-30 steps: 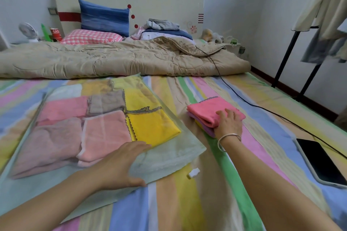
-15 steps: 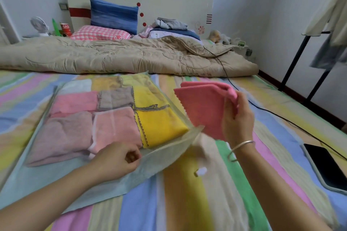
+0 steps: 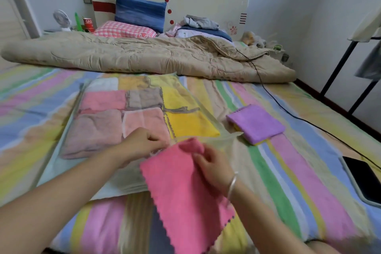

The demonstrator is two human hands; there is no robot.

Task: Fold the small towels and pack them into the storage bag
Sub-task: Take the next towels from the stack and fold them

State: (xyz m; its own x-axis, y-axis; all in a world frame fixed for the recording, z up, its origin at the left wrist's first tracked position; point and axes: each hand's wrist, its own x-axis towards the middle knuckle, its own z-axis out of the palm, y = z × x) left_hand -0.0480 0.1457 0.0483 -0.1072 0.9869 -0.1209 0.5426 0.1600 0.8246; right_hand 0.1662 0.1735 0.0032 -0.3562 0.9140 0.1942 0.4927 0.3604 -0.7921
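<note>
A clear storage bag lies flat on the striped bed, holding several folded towels in pink, brown, grey and yellow. Both hands hold a pink towel that hangs unfolded at the bag's near right corner. My left hand pinches its upper left edge over the bag. My right hand grips the bunched top right corner and wears a silver bangle. A folded purple towel lies on a yellow one to the right of the bag.
A phone lies at the bed's right edge, with a black cable running across the sheet to it. A beige quilt lies across the bed behind the bag. A black clothes rack stands at right.
My right hand lifted the pink towel off the stack, leaving the purple one on top, and carried it left to the bag. The towel has fallen open and my left hand has taken its edge.
</note>
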